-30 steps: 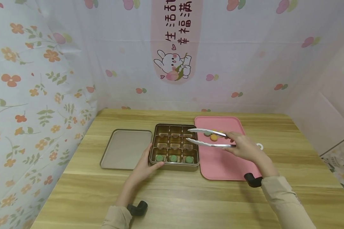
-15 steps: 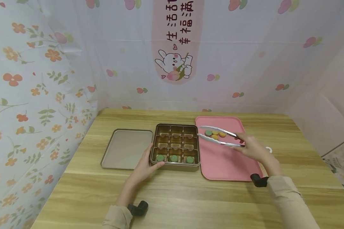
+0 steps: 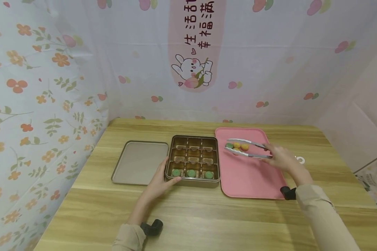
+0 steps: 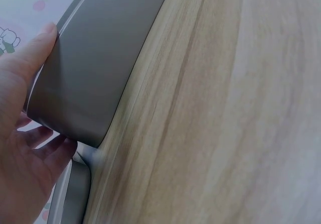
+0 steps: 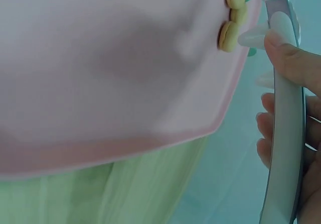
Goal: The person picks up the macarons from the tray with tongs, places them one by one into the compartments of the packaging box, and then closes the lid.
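My left hand (image 3: 157, 182) holds the near left corner of a divided gold-brown box (image 3: 193, 182), thumb at the front rim, fingers along the left side. Green macarons (image 3: 191, 173) sit in the box's front row; the other compartments have none. My right hand (image 3: 283, 159) grips metal tongs (image 3: 256, 156) with pale scalloped tips. The spread tongs hang over the pink tray (image 3: 251, 181), their tips around a small cluster of yellow macarons (image 3: 244, 146) and a green macaron (image 3: 229, 146). In the right wrist view the thumb presses on one arm of the tongs (image 5: 286, 128).
A flat gold-brown lid (image 3: 140, 162) lies left of the box, close to my left hand. The pink tray stands right beside the box on the wooden table (image 3: 188, 216). A patterned cloth (image 3: 138, 69) hangs behind the table and at its sides.
My right hand has carried the spread tongs right, from over the box's right edge to over the macarons on the tray. My left hand has stayed at the box corner.
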`<control>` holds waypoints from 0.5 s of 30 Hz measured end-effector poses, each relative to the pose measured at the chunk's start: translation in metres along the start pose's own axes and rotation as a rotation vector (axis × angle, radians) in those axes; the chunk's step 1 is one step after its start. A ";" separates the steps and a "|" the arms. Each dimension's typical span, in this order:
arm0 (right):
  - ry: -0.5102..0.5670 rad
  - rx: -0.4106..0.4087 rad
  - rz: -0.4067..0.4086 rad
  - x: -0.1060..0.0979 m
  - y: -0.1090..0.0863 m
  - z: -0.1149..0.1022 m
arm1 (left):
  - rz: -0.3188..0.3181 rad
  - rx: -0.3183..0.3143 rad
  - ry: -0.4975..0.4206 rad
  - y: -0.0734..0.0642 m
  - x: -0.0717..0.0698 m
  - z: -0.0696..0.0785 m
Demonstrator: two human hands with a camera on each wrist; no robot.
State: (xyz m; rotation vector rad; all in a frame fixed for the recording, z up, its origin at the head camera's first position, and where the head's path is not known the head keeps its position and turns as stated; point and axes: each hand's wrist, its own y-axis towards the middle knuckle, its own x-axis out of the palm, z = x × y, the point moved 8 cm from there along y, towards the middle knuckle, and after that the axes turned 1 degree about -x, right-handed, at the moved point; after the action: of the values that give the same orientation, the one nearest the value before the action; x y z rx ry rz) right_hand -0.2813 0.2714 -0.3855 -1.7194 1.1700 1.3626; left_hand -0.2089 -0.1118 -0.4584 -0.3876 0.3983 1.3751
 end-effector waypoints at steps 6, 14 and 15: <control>-0.065 -0.008 -0.045 -0.001 0.010 0.004 | 0.006 0.011 -0.005 0.001 0.000 0.001; -0.144 -0.027 -0.080 -0.005 0.020 -0.004 | 0.021 0.052 0.011 0.000 0.000 0.002; -0.152 -0.030 -0.089 -0.006 0.022 -0.005 | 0.016 0.045 0.006 0.000 0.000 0.001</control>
State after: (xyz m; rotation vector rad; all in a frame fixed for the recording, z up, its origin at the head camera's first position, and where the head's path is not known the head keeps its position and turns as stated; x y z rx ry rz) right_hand -0.2997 0.2597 -0.3778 -1.6372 0.9819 1.4355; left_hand -0.2086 -0.1112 -0.4571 -0.3524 0.4379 1.3788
